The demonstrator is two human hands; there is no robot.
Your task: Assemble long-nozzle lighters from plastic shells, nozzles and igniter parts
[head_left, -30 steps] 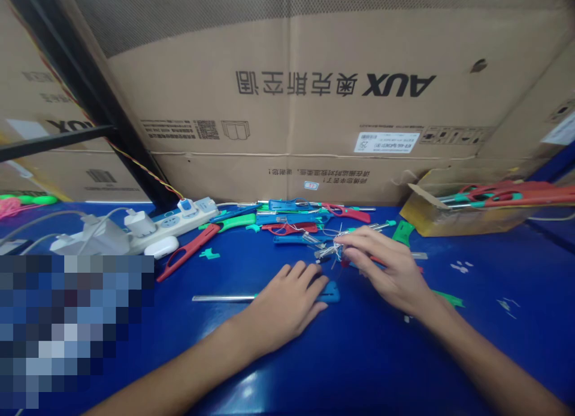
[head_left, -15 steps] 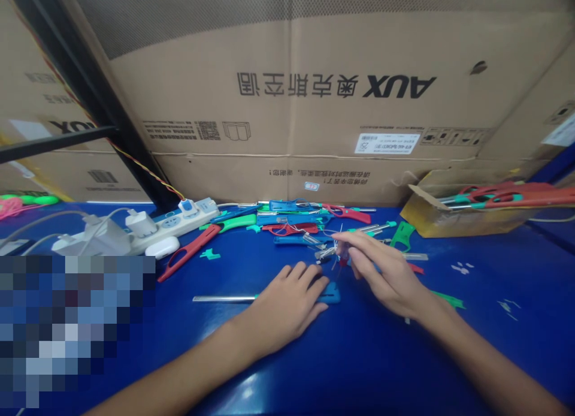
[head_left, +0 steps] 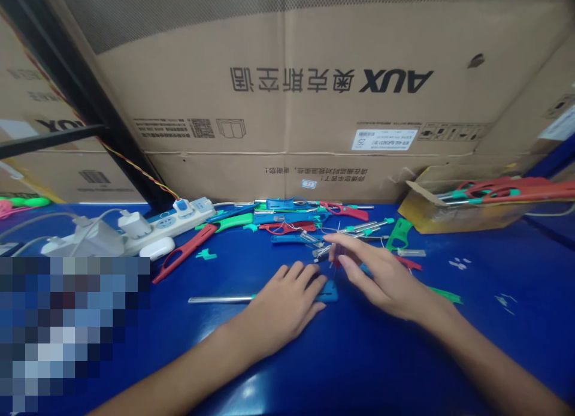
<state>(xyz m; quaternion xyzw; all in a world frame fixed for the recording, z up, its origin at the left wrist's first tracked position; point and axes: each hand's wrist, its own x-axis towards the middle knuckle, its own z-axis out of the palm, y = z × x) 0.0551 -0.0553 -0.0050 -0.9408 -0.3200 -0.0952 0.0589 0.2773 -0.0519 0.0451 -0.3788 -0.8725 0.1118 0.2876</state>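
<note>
My left hand (head_left: 287, 296) lies palm down over a long-nosed lighter with a blue handle (head_left: 330, 291), its fingers curled round the handle against the table. The lighter's metal tube (head_left: 220, 300) sticks out to the left. My right hand (head_left: 381, 275) is raised just right of it, thumb and fingers bent around a small clear and reddish part (head_left: 338, 257) with thin wires. The fingers partly hide that part. Beyond both hands lie more lighter pieces: a blue handle (head_left: 287, 239), a red handle (head_left: 294, 228) and metal tubes (head_left: 366, 227).
A cardboard box (head_left: 467, 221) holding red lighters stands at the back right. At left are a power strip (head_left: 179, 221) with chargers, a white case (head_left: 157, 249) and a red lighter handle (head_left: 184, 254). Large cardboard (head_left: 287, 116) walls the back. White scraps (head_left: 460, 264) lie at right.
My right hand has shifted slightly left and down with the small reddish part. My left hand stays on the blue lighter. The whole view has moved a little.
</note>
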